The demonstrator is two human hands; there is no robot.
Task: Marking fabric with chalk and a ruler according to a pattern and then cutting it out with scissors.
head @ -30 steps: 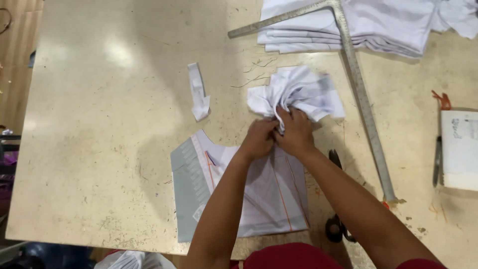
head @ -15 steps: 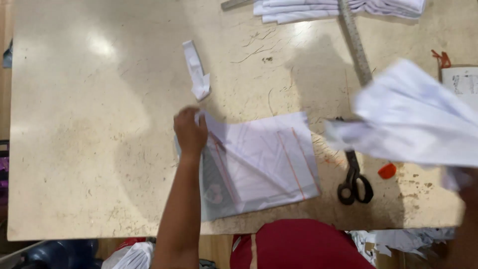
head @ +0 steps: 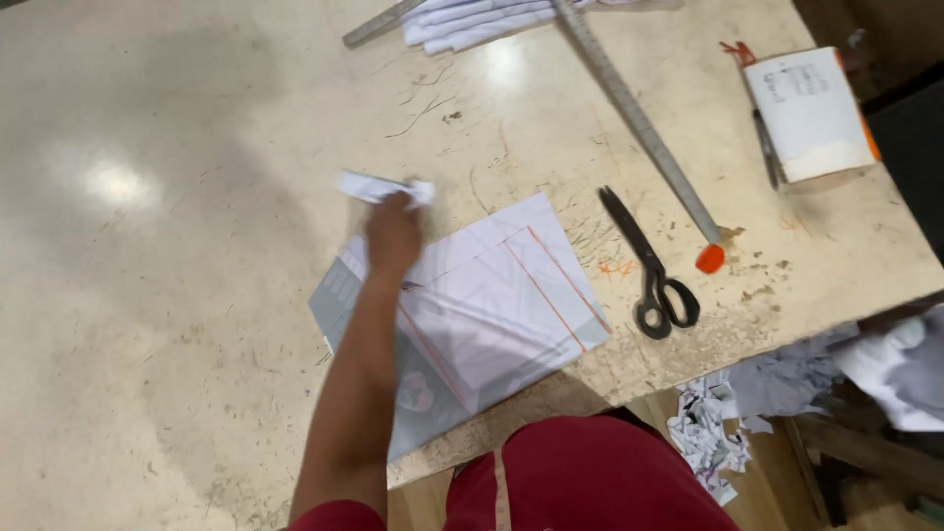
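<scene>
While the left hand reaches out past the far corner of the folded paper pattern, its fingers are curled round a small white paper scrap, pinching it just above the tabletop; the pattern itself lies at the near edge of the table, one corner poking over the edge; loads of bare room to the left of the pattern and beyond it; to its right sit black scissors, close but not touching, then a long metal ruler running away diagonally with an orange bit at its near end; further right there's a white notebook; tabletop is pale, speckled, scratched and glossy; crumpled paper sits on the floor below the pattern's right side; right hand is out of view, so can't tell what it's doing; a stack of white sheets is cut off at the top.
</scene>
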